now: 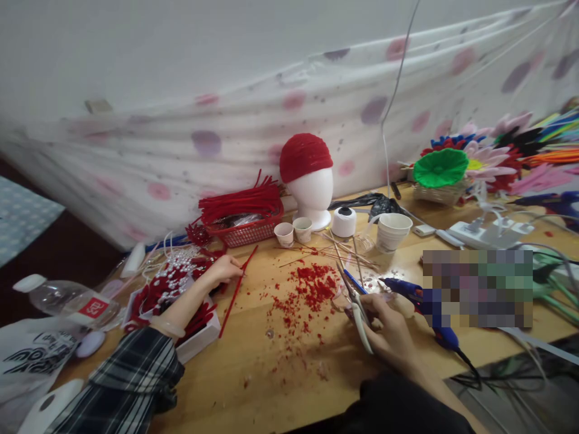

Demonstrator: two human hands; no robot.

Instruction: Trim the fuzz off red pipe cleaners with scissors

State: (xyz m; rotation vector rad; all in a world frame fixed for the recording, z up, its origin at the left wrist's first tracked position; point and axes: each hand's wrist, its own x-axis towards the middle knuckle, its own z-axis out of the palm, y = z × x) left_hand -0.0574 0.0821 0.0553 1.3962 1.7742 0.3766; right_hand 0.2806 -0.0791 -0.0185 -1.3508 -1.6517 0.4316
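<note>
My left hand [228, 269] pinches the upper part of a thin red pipe cleaner [233, 299], which slants down toward the tabletop. In my right hand [386, 328] is a pair of scissors [360, 328] with pale handles, blades pointing up and away from me. Between the two hands lies a scatter of red fuzzy clippings [314, 286]. Just below my left forearm, a white box [201, 340] holds more red pipe cleaners and silvery beaded stems. A blue glue gun [427, 304] rests to the right of my right hand.
Behind the clippings stand a white foam head [314, 187] with a red wrap, paper cups [393, 232], a thread spool [344, 223] and a red basket [248, 232] of pipe cleaners. A plastic bottle [67, 301] lies left. Fuzzy flowers [441, 167] and a power strip [484, 232] sit right.
</note>
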